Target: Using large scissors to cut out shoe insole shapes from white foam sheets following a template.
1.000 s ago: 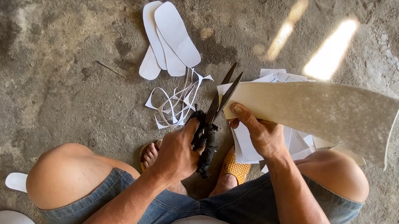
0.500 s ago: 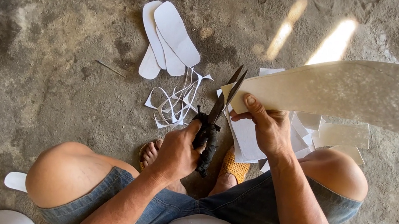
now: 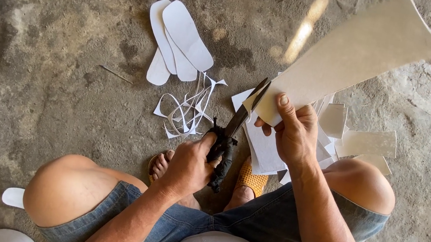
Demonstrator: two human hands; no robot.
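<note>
Head view: left hand (image 3: 191, 164) grips black-handled scissors (image 3: 232, 136) at centre frame; right hand (image 3: 294, 134) fingers pinch a pale sheet (image 3: 350, 62), blades at its lower edge.

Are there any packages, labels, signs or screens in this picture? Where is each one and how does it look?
None are in view: no package, label, sign or screen.
Only plain material shows: a blank pale sheet in the right hand, black-handled scissors in the left hand, and unmarked white sole-shaped cutouts on the concrete floor.
</note>
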